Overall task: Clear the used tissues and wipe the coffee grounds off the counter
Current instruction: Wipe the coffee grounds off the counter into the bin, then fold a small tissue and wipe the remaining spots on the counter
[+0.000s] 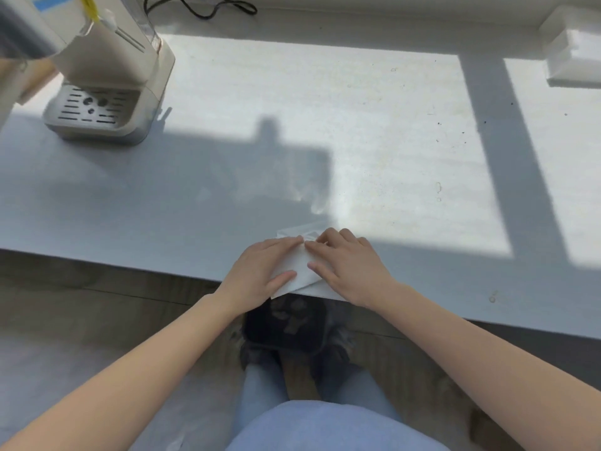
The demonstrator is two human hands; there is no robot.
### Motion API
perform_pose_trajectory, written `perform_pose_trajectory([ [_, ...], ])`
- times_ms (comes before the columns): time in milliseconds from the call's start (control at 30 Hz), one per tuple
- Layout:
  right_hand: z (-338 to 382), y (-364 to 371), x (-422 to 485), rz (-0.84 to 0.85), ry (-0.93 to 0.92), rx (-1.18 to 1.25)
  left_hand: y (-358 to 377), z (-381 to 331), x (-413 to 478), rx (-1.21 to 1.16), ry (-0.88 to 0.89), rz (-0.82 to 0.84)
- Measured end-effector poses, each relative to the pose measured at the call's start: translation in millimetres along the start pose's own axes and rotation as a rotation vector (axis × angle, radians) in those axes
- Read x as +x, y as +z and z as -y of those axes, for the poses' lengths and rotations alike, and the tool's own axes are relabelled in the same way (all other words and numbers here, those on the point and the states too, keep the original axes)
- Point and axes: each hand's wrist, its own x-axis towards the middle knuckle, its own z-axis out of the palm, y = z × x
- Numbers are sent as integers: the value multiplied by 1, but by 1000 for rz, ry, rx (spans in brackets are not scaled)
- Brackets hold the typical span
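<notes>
A white tissue [300, 273] lies folded at the front edge of the white counter [292, 141], one corner hanging over the edge. My left hand [263, 268] rests flat on its left side and my right hand [344, 262] presses flat on its right side, fingertips almost touching. A few dark coffee specks [450, 128] are scattered on the sunlit counter to the right. Both hands cover much of the tissue.
A beige coffee machine [107, 76] with a drip tray stands at the back left. A black cable [208, 6] lies at the back wall. A white box [575, 50] sits at the back right. A black bin [286, 323] stands on the floor below the counter edge.
</notes>
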Motion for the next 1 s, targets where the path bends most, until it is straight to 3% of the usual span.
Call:
perform_pose_trajectory([
  [300, 19, -9, 8, 27, 127, 27, 7, -7, -4, -8, -53, -18],
  [600, 41, 13, -5, -82, 262, 102, 16, -19, -19, -108, -122, -80],
  [1000, 51, 33, -16, -247, 353, 162, 21, -10, -31, -70, -2, -138],
])
